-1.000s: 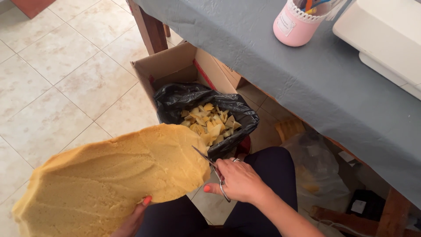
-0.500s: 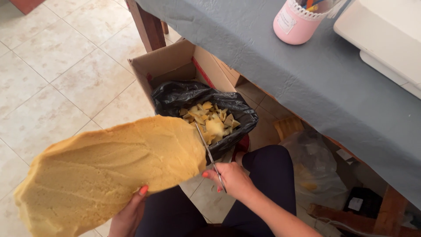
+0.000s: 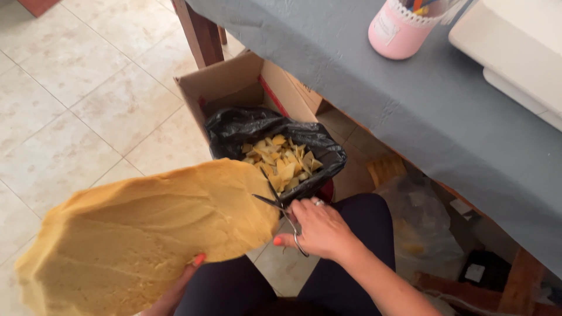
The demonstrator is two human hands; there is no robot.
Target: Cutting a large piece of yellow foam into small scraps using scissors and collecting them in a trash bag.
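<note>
Foam slab (image 3: 140,234), big and yellow, rests on the left hand (image 3: 181,284), fingers curled under it. Right hand (image 3: 319,228) grips scissors (image 3: 281,208), blades parted at the slab's edge. Beyond, black bag (image 3: 246,129) holds yellow scraps (image 3: 281,158).

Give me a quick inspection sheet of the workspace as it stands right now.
Surface: grey cloth-covered table; beige tiled floor below.
Job's things: large yellow foam slab; metal scissors, blades open at the slab's edge; black bag of yellow foam scraps in a brown cardboard box.
Clutter: pink pencil cup; white box-shaped appliance; clear plastic bag under the table.
Grippers: left hand under the slab, holding it; right hand gripping the scissors.
Cables: nothing seen.
Surroundings: wooden table leg.
</note>
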